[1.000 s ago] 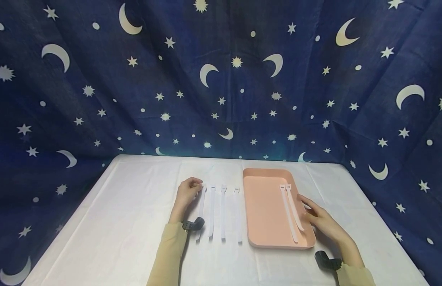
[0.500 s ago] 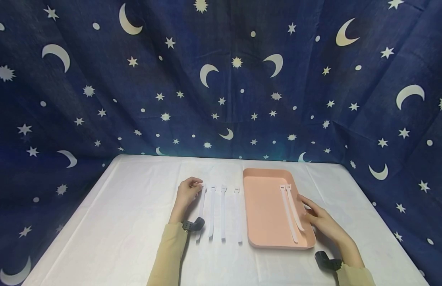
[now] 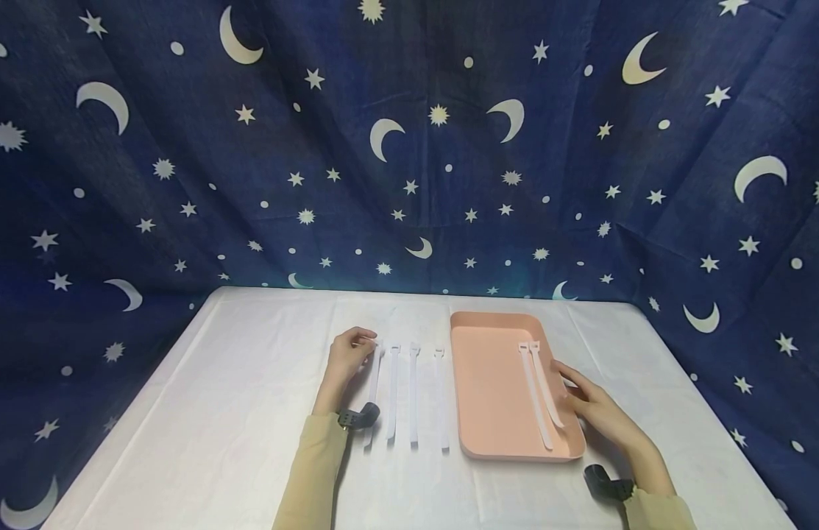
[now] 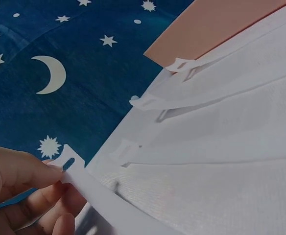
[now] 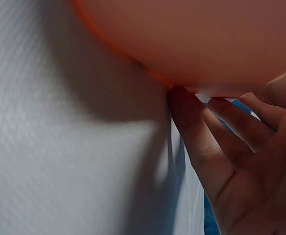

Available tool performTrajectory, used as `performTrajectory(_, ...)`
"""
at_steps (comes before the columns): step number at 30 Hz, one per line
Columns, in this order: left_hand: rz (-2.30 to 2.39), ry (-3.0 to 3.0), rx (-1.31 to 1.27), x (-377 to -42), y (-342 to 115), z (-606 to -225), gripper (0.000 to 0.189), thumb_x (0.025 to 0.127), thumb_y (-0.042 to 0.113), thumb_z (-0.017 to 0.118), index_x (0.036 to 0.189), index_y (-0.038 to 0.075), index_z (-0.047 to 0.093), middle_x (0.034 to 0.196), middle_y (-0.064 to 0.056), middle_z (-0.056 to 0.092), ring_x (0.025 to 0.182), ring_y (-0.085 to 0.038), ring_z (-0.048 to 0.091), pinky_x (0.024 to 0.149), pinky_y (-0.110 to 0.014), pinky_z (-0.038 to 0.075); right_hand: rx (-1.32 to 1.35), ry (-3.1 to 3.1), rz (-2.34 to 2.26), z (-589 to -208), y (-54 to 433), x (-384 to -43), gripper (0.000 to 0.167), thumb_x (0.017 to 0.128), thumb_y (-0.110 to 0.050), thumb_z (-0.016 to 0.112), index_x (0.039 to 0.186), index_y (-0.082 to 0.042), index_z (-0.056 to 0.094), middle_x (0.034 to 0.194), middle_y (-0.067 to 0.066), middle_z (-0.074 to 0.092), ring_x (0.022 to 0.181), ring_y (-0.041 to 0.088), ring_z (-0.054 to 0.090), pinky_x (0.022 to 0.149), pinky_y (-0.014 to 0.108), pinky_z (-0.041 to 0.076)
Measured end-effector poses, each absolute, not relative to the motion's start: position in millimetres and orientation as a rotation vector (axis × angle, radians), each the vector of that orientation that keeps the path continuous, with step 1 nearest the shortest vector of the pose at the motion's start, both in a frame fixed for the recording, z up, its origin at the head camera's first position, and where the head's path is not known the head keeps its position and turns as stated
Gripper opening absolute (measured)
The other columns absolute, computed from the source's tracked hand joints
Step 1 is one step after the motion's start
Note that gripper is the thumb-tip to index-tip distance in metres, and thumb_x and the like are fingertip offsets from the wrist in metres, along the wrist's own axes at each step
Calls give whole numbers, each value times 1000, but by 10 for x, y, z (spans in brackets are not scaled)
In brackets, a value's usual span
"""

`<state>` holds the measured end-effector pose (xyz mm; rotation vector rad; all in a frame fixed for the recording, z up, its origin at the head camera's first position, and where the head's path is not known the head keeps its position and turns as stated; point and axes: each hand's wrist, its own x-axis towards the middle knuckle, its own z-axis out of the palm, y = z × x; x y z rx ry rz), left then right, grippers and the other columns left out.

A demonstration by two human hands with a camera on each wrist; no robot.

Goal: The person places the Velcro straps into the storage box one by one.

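Observation:
My left hand (image 3: 348, 358) pinches the slotted head of a white strap (image 4: 96, 193), the leftmost of a row on the table. In the left wrist view the strap's head rises by the thumb and its tail runs down to the right. The other white straps (image 3: 414, 397) lie side by side to its right. My right hand (image 3: 601, 412) holds the right side of a pink tray (image 3: 491, 383). In the right wrist view its fingertips (image 5: 182, 100) meet the tray's underside close to the tabletop. Two white straps (image 3: 533, 397) lie inside the tray.
The tray's left rim stands just right of the row. A white cloth covers the table (image 3: 204, 412). Behind it hangs a dark blue curtain (image 3: 409, 184) patterned with moons and stars. A black wrist camera (image 3: 359, 417) juts from the left wrist.
The leftmost strap's lower end has shifted very slightly in my left hand's pinch. Otherwise both hands, the tray and the straps keep their places.

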<state>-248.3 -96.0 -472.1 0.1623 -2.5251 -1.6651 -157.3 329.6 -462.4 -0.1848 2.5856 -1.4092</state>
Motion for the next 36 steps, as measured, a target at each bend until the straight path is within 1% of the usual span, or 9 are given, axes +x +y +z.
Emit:
performTrajectory(4,-1691,-2508,157,-2477,-972,-4696,19,84,4,63,102,4,69,88,-12,67,71,-16,63,60,-26,52,-184,2581,-1414,-4621,3298,-1576,62,97,-15,52,152,-6,24,156,25,22,135,52,35,91,32,50)
performTrajectory(7,-1701,-2501,146,-2473,-988,-4672,19,84,4,63,102,4,69,88,-12,68,72,-17,64,61,-26,53,-185,2578,-1419,-4623,3300,-1576,62,97,-15,52,152,-6,24,156,25,22,134,51,37,85,20,47)
performTrajectory(11,-1672,-2505,132,-2466,-1012,-4635,18,84,4,63,101,4,69,87,-12,68,73,-17,64,64,-24,51,-190,2579,-1423,-4631,3304,-1574,62,97,-15,52,151,-5,24,156,25,22,134,51,37,82,15,46)
performTrajectory(14,-1649,-2507,135,-2457,-1031,-4605,18,84,5,63,101,5,70,89,-12,69,75,-18,64,67,-24,49,-189,2581,-1417,-4634,3304,-1572,62,97,-16,52,152,-5,24,156,25,22,134,51,36,86,22,49)
performTrajectory(17,-1639,-2507,142,-2450,-1039,-4576,18,85,6,63,101,5,70,90,-12,69,77,-18,64,70,-26,50,-184,2581,-1411,-4632,3301,-1572,62,98,-17,52,152,-7,23,157,25,21,135,52,34,93,38,51)
performTrajectory(21,-1653,-2498,149,-2442,-1041,-4534,17,86,8,62,102,6,69,91,-11,68,79,-20,66,72,-29,51,-177,2573,-1410,-4627,3299,-1571,63,98,-19,51,152,-8,22,157,25,19,136,53,31,99,56,45)
performTrajectory(27,-1678,-2465,126,-2426,-1036,-4459,16,88,8,62,102,6,69,92,-12,68,81,-23,69,73,-30,53,-174,2570,-1407,-4621,3297,-1576,63,98,-21,51,153,-8,22,157,25,18,137,53,31,99,57,44)
performTrajectory(32,-1672,-2450,98,-2402,-1017,-4390,15,88,7,62,102,5,69,92,-14,69,79,-22,68,69,-26,51,-173,2579,-1402,-4621,3293,-1579,63,98,-20,51,152,-8,22,157,25,19,136,53,31,99,57,45)
performTrajectory(36,-1664,-2449,81,-2372,-1010,-4315,16,88,6,62,102,4,69,92,-15,68,82,-29,68,67,-22,48,-173,2581,-1402,-4621,3293,-1577,62,98,-19,51,152,-8,22,157,25,20,136,53,32,99,57,45)
